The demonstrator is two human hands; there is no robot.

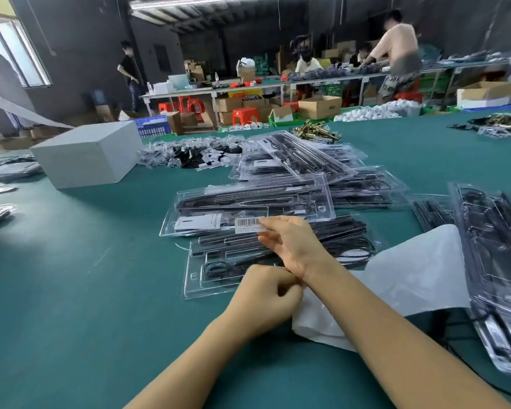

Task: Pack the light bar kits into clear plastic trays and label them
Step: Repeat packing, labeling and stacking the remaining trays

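White barcode label (250,225) lengthwise left-right, pinched by right hand (289,240); left hand (267,293) grips backing sheet (396,278).

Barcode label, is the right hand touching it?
Touching. The head view shows the right hand pinching one end of the barcode label between its fingertips.

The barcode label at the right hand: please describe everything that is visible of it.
The barcode label is a small white rectangular sticker with black bars on top and fine print below, too blurred to read. The right hand pinches its right end at the fingertips. It lies nearly flat over the near edge of a packed clear tray, apparently touching it.
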